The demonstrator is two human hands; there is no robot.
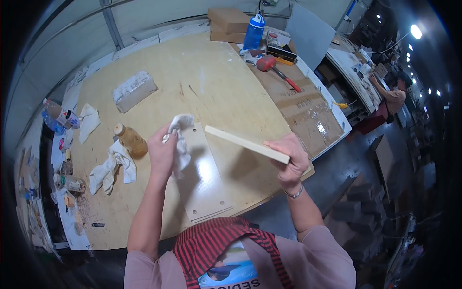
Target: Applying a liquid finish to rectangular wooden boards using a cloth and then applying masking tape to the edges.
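Observation:
My left hand is closed around a crumpled white cloth, which hangs over the left side of a flat cream panel. My right hand grips one end of a narrow cream board, held edge-up above the table and tilted, its far end pointing up and left. Below and between my hands lies the glossy cream panel, with small round holes near its corners and another piece showing under its near edge. Left of my left hand stands a bottle of amber liquid, beside a second crumpled cloth.
A pale block sits on the wooden worktop. At the back right, a red-headed mallet lies on cardboard near a blue bottle. Plastic bottles line the left edge. Another person works at a far-right bench.

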